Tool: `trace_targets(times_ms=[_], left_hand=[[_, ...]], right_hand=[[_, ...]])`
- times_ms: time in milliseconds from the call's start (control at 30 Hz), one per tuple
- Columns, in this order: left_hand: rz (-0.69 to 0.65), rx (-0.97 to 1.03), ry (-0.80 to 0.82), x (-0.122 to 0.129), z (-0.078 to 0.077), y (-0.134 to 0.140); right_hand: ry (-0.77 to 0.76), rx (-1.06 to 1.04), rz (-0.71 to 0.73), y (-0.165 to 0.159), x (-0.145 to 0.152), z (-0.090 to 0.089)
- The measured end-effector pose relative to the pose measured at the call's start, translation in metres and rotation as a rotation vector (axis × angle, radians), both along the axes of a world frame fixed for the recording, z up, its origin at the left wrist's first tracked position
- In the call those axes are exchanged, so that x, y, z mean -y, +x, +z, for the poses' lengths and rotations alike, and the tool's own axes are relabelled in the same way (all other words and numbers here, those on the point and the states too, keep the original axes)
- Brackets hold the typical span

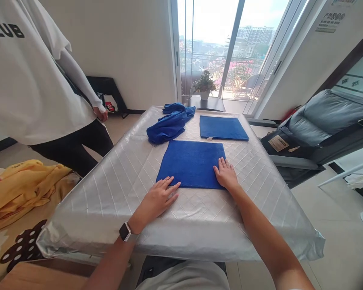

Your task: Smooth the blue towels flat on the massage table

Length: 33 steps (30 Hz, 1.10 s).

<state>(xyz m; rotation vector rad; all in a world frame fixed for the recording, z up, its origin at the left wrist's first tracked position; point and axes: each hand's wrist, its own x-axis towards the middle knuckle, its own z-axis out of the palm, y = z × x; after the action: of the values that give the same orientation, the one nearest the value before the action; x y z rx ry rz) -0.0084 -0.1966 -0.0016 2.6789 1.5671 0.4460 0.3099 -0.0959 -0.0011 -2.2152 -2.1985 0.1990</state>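
Both flat, spread and gripping nothing, left hand [157, 198] and right hand [226, 174] could rumple the folded towel [192, 164] by dragging across the slick counter [115, 189].

A second blue towel [223, 127] lies folded flat at the far side of the table [117, 181], which wears a quilted silver cover; left of it sits a crumpled heap of blue cloth [170, 123]. Beyond the far edge stands a small potted plant [205, 84] on a dark stand, before the glass balcony door [230, 48]. At the left stands another person [33, 80] in a white top and dark trousers — beside a yellow cloth [18, 189]. A grey padded chair [320, 121] sits at the right.
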Motion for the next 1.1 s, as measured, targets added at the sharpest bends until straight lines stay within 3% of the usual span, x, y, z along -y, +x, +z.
trace_targets(times_ms=[100, 233, 300, 367, 467, 533, 700, 1000, 1100], left_hand=[[-0.030, -0.047, 0.022, -0.006, 0.021, 0.017], [-0.274, -0.020, 0.036, -0.036, 0.037, 0.071], [-0.386, -0.011, 0.024, -0.059, 0.033, 0.104], [-0.410, -0.014, -0.013, -0.082, 0.022, 0.135], [-0.326, -0.007, -0.051, -0.104, 0.003, 0.165], [-0.250, 0.003, -0.058, -0.108, -0.007, 0.170], [-0.147, -0.034, -0.092, -0.104, -0.014, 0.140], [0.229, -0.093, -0.139, -0.122, -0.021, 0.024], [0.353, -0.062, -0.155, -0.128, -0.027, -0.002]], right_hand=[[0.006, -0.001, 0.004, -0.001, -0.001, -0.001], [-0.001, 0.001, 0.004, 0.000, -0.002, -0.003], [0.007, 0.013, 0.006, 0.001, -0.002, -0.004], [0.010, 0.040, 0.025, 0.002, -0.002, -0.005], [-0.005, 0.065, 0.048, 0.004, 0.000, -0.005], [0.005, 0.051, 0.037, 0.003, 0.000, -0.005], [0.029, -0.007, 0.007, 0.000, 0.000, -0.004], [0.023, -0.034, -0.005, -0.001, 0.000, -0.003], [0.023, -0.017, -0.003, 0.000, 0.000, -0.002]])
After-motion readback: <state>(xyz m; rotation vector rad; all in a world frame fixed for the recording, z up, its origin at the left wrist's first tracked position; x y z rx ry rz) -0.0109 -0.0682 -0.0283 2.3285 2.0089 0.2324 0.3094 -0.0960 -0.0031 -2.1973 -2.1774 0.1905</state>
